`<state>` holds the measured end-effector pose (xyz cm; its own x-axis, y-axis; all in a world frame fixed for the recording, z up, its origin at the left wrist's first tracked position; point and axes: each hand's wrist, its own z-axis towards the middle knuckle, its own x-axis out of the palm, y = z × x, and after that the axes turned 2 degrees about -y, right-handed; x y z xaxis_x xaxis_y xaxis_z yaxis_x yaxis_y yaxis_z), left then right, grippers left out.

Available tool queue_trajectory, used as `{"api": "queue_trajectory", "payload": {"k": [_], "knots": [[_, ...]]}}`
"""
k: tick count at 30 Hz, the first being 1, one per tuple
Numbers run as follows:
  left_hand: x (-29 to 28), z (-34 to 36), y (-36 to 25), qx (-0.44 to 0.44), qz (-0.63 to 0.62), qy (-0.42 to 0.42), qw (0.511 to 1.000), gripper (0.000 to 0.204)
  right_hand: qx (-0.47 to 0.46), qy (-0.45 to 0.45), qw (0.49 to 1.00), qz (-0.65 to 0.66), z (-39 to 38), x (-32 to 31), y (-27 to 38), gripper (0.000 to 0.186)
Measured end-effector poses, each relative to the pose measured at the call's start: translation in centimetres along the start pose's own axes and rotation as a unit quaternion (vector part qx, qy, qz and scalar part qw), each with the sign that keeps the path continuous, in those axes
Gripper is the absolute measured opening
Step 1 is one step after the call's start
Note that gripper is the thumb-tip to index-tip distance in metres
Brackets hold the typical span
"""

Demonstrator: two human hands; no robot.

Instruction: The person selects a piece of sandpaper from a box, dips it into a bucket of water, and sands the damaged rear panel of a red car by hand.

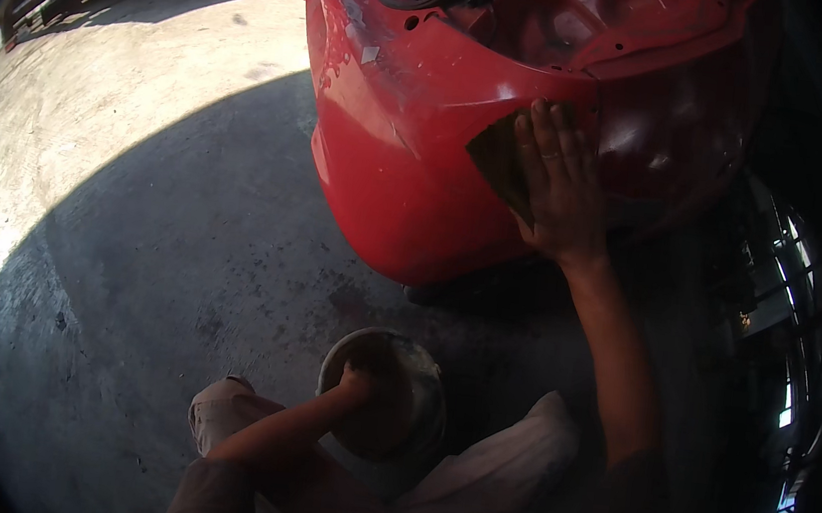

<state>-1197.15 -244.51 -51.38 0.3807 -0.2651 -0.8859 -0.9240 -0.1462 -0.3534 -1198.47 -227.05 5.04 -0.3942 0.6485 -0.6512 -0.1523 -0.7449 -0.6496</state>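
Note:
My right hand (561,187) lies nearly flat against a curved red car body panel (400,165), fingers stretched upward. Under its palm and fingers is a dark olive sheet that looks like sandpaper (497,155), pressed to the panel; a corner sticks out left of the fingers. My left hand (365,380) reaches down into a round, worn bucket (432,389) on the floor between my knees. Its fingers are lost in the dark inside, so whether they hold anything does not show. Pale scuffs and bare patches mark the panel's upper left.
The bucket stands close to my legs in light trousers (500,456). Grey concrete floor (184,223) spreads to the left, shaded near me and sunlit beyond. An open recess (566,22) sits in the top of the car body. Dark clutter (789,286) lines the right side.

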Motion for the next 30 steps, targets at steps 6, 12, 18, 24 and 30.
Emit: {"api": "queue_trajectory", "payload": {"k": [6, 12, 18, 24, 30], "knots": [[-2.5, -0.8, -0.8, -0.012, -0.012, 0.004, 1.000, 0.060, 0.076, -0.026, 0.997, -0.013, 1.2, 0.8, 0.3, 0.086], [-2.2, -0.7, -1.0, 0.005, -0.021, 0.032, 0.999, 0.061, -0.002, 0.015, 1.000, -0.016, 0.3, 0.4, -0.8, 0.090], [0.2, 0.3, -0.9, -0.035, 0.015, 0.049, 0.998, 0.061, 0.100, -0.052, 0.992, -0.057, 2.7, 1.3, 1.7, 0.080], [1.1, 1.3, 0.2, 0.031, -0.033, 0.044, 0.998, 0.054, 0.060, 0.052, 0.997, -0.002, 5.9, 1.0, 2.2, 0.071], [0.8, 1.0, 1.0, -0.014, -0.001, 0.027, 1.000, 0.050, 0.044, -0.033, 0.998, -0.039, 3.4, -0.5, 1.0, 0.075]]}}
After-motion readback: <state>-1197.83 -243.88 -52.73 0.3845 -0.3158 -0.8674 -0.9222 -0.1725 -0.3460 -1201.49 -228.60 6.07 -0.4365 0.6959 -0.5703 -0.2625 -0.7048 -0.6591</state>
